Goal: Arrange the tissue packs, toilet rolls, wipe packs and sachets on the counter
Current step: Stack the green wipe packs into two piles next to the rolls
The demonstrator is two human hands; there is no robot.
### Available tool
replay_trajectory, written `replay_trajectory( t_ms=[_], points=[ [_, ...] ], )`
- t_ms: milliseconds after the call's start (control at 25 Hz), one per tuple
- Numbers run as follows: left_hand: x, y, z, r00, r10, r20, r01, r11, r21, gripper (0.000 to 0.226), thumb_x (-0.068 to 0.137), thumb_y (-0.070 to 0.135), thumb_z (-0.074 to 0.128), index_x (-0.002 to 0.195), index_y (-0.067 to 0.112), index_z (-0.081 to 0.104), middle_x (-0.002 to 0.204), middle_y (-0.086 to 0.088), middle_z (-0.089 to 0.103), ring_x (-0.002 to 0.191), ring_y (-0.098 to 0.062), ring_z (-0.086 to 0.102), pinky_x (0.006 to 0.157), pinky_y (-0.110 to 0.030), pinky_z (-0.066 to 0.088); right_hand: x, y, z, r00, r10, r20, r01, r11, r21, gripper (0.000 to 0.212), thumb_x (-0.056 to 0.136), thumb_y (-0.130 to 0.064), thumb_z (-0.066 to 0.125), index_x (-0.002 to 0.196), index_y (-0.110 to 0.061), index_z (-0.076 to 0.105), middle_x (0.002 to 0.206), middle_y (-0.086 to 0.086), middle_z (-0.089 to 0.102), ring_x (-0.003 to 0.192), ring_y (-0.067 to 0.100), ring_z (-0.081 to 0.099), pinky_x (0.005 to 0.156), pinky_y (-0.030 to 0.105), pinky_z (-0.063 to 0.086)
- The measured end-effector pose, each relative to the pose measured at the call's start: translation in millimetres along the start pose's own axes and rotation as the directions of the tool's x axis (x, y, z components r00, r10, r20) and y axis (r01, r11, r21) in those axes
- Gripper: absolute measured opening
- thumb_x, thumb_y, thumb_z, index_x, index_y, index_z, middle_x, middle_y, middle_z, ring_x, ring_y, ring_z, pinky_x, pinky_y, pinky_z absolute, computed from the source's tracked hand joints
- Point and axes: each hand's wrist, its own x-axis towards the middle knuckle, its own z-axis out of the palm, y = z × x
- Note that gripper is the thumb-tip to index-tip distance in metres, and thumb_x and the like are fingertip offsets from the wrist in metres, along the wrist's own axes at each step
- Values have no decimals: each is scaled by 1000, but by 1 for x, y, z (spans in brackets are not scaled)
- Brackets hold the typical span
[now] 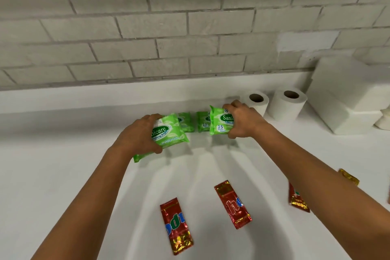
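My left hand [139,136] grips a green wipe pack [168,135] tilted above the white counter [63,164]. My right hand [242,120] grips a second green wipe pack [218,121] held upright. Behind them two more green wipe packs [185,121] [203,122] stand side by side on the counter. Two toilet rolls [256,101] [288,101] stand upright to the right. White tissue packs [346,95] are stacked at the far right. Red and gold sachets [176,225] [233,203] [297,198] lie near the front, the third partly under my right forearm.
A grey brick wall [168,27] rises behind the counter's raised back ledge [105,95]. Another gold sachet [349,177] lies beyond my right forearm. A small white crumpled thing [384,120] sits at the right edge.
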Motion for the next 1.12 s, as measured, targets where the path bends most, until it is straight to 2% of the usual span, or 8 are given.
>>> replay_trajectory(
  t_ms=[160,400,640,800,880,1000,1040,1120],
  points=[
    [44,-17,-8,997,65,45,-66,998,3,96,58,24,80,141,23,31,134,-4,49,118,-25,50,91,-34,46,34,-8,3,995,72,61,-71,997,-24,90,60,-26,73,139,-22,29,133,8,40,116,29,46,92,37,42],
    [108,-19,-6,980,136,146,-143,989,39,94,63,23,76,143,25,26,141,-1,42,127,-23,42,95,-34,42,75,-9,8,980,137,144,-128,989,-68,88,65,-19,67,141,-23,25,138,7,36,124,29,40,99,39,39],
    [143,-21,11,961,166,222,-173,985,12,94,64,21,77,143,24,26,144,-2,40,129,-23,40,96,-34,40,97,-16,28,980,104,168,-93,993,-73,84,64,-19,67,139,-22,28,134,7,38,121,28,42,97,40,38],
    [151,-29,28,943,172,286,-182,983,9,94,63,21,77,143,23,28,143,-2,41,127,-24,43,96,-35,44,101,-13,49,968,98,230,-75,992,-105,89,68,-25,67,142,-22,19,140,7,34,127,30,36,103,43,34],
    [152,-33,32,941,170,292,-180,984,5,95,64,23,76,144,24,25,145,-3,38,129,-24,40,101,-36,41,100,-11,51,967,101,235,-78,991,-105,93,69,-26,67,145,-24,12,147,6,26,135,30,27,109,45,28],
    [148,-33,33,947,167,273,-197,977,86,99,67,30,74,147,26,16,153,-3,24,137,-28,28,114,-43,24,90,-15,44,984,74,160,-71,997,-27,94,70,-25,66,145,-30,11,152,4,16,141,29,13,115,46,18],
    [143,-31,31,957,172,232,-198,976,93,98,68,32,73,147,27,15,154,-4,21,139,-29,25,115,-45,19,83,-18,40,995,56,80,-58,998,24,89,71,-25,65,145,-29,15,151,4,19,140,29,16,114,44,21],
    [126,-21,25,978,179,110,-182,983,13,90,73,33,70,146,27,19,153,-6,23,138,-29,27,114,-43,23,61,-23,37,992,42,-119,-22,986,163,75,75,-21,63,141,-22,29,144,8,33,131,30,33,108,41,34]
  ],
)
